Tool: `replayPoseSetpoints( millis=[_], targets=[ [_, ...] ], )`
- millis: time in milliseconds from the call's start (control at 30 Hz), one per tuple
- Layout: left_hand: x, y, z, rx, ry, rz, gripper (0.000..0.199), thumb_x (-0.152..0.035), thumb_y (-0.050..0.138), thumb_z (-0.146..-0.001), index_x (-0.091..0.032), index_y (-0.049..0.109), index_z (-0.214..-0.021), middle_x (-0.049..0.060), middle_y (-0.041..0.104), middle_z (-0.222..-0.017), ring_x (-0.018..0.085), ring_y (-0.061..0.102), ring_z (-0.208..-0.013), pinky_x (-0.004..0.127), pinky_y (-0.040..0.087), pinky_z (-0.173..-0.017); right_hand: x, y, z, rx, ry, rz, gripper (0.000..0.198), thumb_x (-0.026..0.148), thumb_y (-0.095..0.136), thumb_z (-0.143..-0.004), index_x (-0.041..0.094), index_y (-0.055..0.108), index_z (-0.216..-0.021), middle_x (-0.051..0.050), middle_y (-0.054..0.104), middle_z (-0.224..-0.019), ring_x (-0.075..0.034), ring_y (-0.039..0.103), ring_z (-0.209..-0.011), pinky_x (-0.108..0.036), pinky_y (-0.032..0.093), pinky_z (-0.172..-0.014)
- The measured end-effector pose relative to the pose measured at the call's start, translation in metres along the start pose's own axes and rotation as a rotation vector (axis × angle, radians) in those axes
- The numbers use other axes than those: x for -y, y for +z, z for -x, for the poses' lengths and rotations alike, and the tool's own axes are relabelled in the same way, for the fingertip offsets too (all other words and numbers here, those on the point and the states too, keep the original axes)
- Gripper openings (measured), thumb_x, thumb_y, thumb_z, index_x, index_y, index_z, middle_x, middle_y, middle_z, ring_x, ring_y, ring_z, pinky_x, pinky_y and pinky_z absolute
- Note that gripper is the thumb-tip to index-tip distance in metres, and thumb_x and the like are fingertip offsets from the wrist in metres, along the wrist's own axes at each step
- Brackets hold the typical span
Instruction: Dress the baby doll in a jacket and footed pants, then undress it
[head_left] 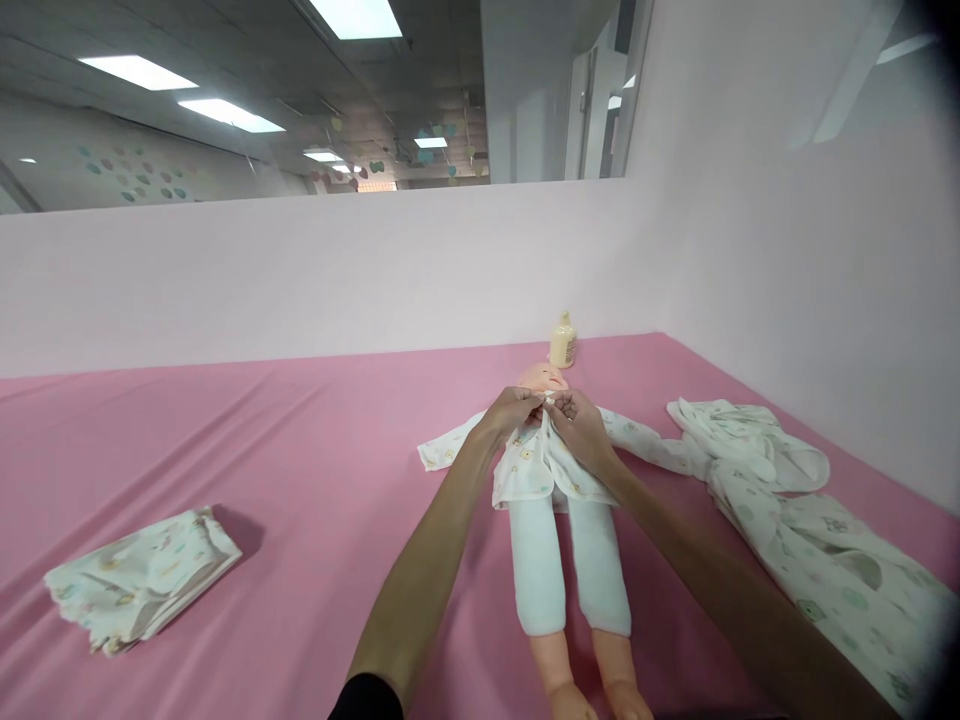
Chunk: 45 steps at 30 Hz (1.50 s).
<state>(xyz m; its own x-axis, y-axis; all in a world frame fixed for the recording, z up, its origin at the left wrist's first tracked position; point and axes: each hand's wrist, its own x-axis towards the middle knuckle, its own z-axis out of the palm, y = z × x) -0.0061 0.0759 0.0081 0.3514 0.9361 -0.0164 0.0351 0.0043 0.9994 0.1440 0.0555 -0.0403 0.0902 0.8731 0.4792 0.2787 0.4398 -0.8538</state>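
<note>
A baby doll (pixel 553 645) lies on its back with its feet toward me, wearing white pants (pixel 537 565) and a white printed jacket (pixel 523 470). Both my hands meet at the jacket's collar, just below the doll's head (pixel 543 377). My left hand (pixel 514 408) pinches one side of the neck edge. On the other side, my right hand (pixel 577 420) grips the collar with bent fingers. Whether a snap or button sits between the fingertips is too small to tell. Below the chest the jacket's front edges hang apart, and its sleeves stretch out to both sides.
A pink sheet (pixel 315 470) covers the surface. At left lies a folded printed cloth (pixel 142 575). Crumpled printed cloths (pixel 780 480) lie on the right, near one sleeve. Behind the head stands a cream bottle (pixel 563 342) by the white wall (pixel 315 285).
</note>
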Motion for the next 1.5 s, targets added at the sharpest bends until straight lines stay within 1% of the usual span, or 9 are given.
replayPoseSetpoints(
  millis=[233,400,533,800,900,1033,1233,1433,1500],
  targets=[
    [-0.009,-0.004,0.009,0.035,0.101,-0.267,0.02,-0.028,0.06,-0.084,-0.012,0.063,-0.073,0.002,0.062,-0.07,0.011,0.057,-0.067,0.025,0.045,-0.069,0.001,-0.003,0.002,0.028,0.044,-0.023,0.031,0.048,0.062,-0.087,0.02,0.06,-0.101,-0.002,0.067,-0.086,-0.018,0.062,-0.076,-0.032,0.049,-0.073],
    [-0.009,0.003,0.011,-0.048,0.26,-0.625,0.029,-0.029,0.048,-0.09,-0.017,0.051,-0.063,0.001,0.057,-0.064,0.012,0.047,-0.059,0.026,0.032,-0.058,-0.001,-0.003,0.001,0.028,0.037,-0.012,0.03,0.045,0.062,-0.087,0.02,0.061,-0.103,-0.002,0.068,-0.088,-0.018,0.062,-0.078,-0.032,0.049,-0.075],
    [-0.007,0.007,0.009,-0.093,0.282,-0.711,0.027,-0.029,0.046,-0.092,-0.018,0.048,-0.067,0.002,0.058,-0.068,0.013,0.047,-0.062,0.027,0.03,-0.059,-0.001,-0.003,0.003,0.015,0.005,0.013,0.029,0.043,0.06,-0.088,0.019,0.061,-0.104,-0.002,0.066,-0.085,-0.018,0.062,-0.078,-0.032,0.048,-0.075],
    [-0.006,0.011,0.01,-0.065,0.119,-0.437,0.027,-0.028,0.044,-0.096,-0.019,0.043,-0.07,-0.003,0.044,-0.058,0.009,0.035,-0.05,0.025,0.025,-0.052,0.007,-0.005,0.015,-0.086,-0.309,0.439,0.032,0.041,0.042,-0.101,0.021,0.066,-0.097,-0.008,0.065,-0.091,-0.022,0.057,-0.082,-0.036,0.044,-0.081],
    [-0.004,0.012,0.01,-0.022,0.045,-0.247,0.025,-0.022,0.046,-0.094,-0.018,0.043,-0.069,-0.004,0.04,-0.056,0.007,0.032,-0.046,0.024,0.023,-0.05,0.006,-0.004,0.016,-0.075,-0.343,0.481,0.036,0.042,0.039,-0.103,0.021,0.068,-0.103,-0.009,0.065,-0.09,-0.023,0.057,-0.084,-0.037,0.045,-0.083],
    [-0.004,0.01,0.009,-0.016,0.005,-0.189,0.024,-0.021,0.05,-0.093,-0.016,0.05,-0.069,-0.001,0.048,-0.059,0.006,0.038,-0.046,0.023,0.027,-0.05,0.008,-0.005,0.016,-0.054,-0.348,0.454,0.036,0.041,0.039,-0.103,0.022,0.069,-0.11,-0.008,0.066,-0.092,-0.023,0.059,-0.09,-0.037,0.045,-0.088],
    [-0.001,0.007,0.005,-0.024,0.005,-0.084,0.023,-0.021,0.053,-0.092,-0.013,0.055,-0.07,0.002,0.054,-0.064,0.007,0.044,-0.05,0.022,0.031,-0.052,0.018,-0.008,0.016,-0.064,-0.211,0.315,0.029,0.04,0.051,-0.096,0.02,0.069,-0.108,-0.007,0.067,-0.095,-0.021,0.06,-0.086,-0.036,0.047,-0.087],
    [0.002,0.005,0.002,-0.042,-0.021,-0.036,0.022,-0.02,0.058,-0.089,-0.014,0.054,-0.068,0.0,0.051,-0.059,0.007,0.042,-0.047,0.023,0.03,-0.051,0.036,-0.008,0.024,-0.005,0.057,0.338,0.053,0.045,0.069,-0.078,0.02,0.057,-0.123,-0.007,0.064,-0.105,-0.022,0.061,-0.082,-0.036,0.046,-0.076],
    [0.002,0.007,0.002,-0.05,-0.015,-0.054,0.022,-0.021,0.057,-0.089,-0.014,0.054,-0.068,0.001,0.053,-0.059,0.008,0.045,-0.049,0.023,0.033,-0.052,0.042,-0.006,0.026,0.043,0.1,0.393,0.051,0.04,0.069,-0.075,0.021,0.056,-0.12,-0.006,0.064,-0.102,-0.024,0.061,-0.085,-0.035,0.044,-0.073]
  ],
)
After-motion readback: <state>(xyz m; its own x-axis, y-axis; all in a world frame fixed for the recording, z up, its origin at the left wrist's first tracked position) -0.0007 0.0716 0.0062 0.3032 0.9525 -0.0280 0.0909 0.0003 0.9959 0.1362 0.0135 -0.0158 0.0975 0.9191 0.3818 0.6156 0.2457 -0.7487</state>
